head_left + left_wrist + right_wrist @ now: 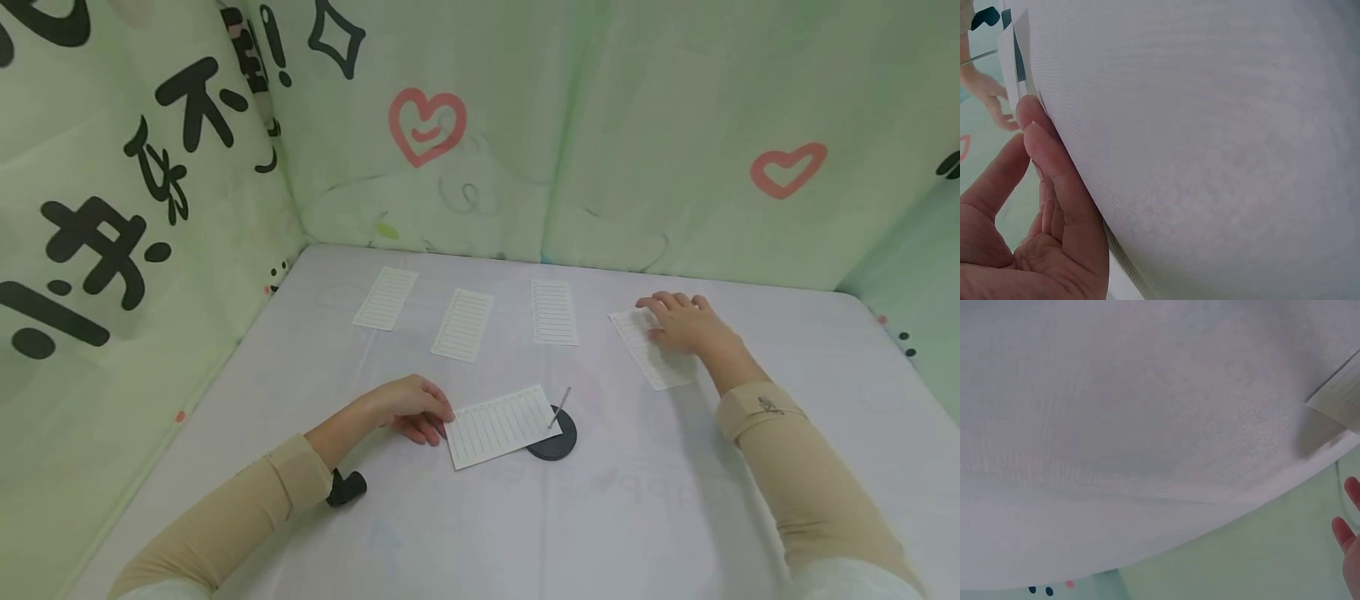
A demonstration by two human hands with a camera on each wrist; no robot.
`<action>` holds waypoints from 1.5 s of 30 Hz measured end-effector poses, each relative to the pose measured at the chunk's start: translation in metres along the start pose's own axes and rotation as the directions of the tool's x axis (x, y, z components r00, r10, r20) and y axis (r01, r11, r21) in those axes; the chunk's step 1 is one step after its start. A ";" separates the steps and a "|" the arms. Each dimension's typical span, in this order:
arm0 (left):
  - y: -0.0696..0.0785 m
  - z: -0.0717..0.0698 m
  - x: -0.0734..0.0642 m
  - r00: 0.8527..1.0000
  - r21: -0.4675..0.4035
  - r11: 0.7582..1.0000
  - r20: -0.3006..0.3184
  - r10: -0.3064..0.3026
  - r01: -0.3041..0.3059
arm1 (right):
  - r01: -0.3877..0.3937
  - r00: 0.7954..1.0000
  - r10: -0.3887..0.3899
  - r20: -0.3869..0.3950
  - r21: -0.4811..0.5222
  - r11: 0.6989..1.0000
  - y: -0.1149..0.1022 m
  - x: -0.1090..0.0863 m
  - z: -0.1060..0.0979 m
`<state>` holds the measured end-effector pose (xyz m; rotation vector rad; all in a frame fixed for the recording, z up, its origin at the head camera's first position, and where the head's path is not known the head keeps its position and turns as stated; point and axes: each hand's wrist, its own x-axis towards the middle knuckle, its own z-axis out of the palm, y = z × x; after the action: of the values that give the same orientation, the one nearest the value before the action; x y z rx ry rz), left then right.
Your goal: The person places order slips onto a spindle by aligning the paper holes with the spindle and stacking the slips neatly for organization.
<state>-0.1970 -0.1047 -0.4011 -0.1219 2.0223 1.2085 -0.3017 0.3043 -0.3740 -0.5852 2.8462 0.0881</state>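
Observation:
In the head view my left hand (412, 408) pinches the left edge of a white lined slip (498, 427), which lies tilted across the table. Its right end overlaps a round black base (553, 446) with a thin metal spike (560, 407) standing up there; the spike seems to pass through the slip near its corner. In the left wrist view, thumb and finger (1041, 144) meet at the slip's edge. My right hand (678, 321) is over another lined slip (652, 354) at the right, fingers loosely spread. A corner of that slip (1341, 394) shows in the right wrist view.
Three more lined slips lie apart toward the back: one at the left (386, 298), one beside it (462, 325), one in the middle (555, 312). Pale green printed curtains (480, 125) stand around the white-covered table (465, 533).

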 end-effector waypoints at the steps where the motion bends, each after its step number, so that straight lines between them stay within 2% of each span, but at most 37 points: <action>1: 0.000 0.000 0.000 1.000 0.000 1.000 0.002 0.001 -0.001 | -0.009 1.000 0.009 0.005 0.005 1.000 0.001 0.001 0.000; 5: 0.001 0.000 -0.001 1.000 -0.002 1.000 0.005 0.001 -0.001 | -0.028 1.000 0.028 0.011 0.025 0.999 0.003 0.003 0.000; 10: 0.001 0.001 -0.001 1.000 -0.006 1.000 0.007 0.001 -0.001 | -0.005 1.000 0.006 -0.006 0.047 0.999 -0.002 0.008 -0.001; 23: 0.002 0.002 -0.002 1.000 0.003 1.000 0.003 0.008 -0.008 | -0.031 1.000 0.030 0.007 0.026 0.999 -0.004 0.022 0.008; 45: 0.002 0.002 -0.002 1.000 0.007 1.000 -0.001 0.020 -0.020 | -0.014 0.995 0.016 -0.096 0.021 1.000 0.002 0.019 0.011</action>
<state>-0.1956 -0.1028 -0.3990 -0.0996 2.0331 1.2139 -0.3173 0.2999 -0.3893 -0.5784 2.9413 0.0338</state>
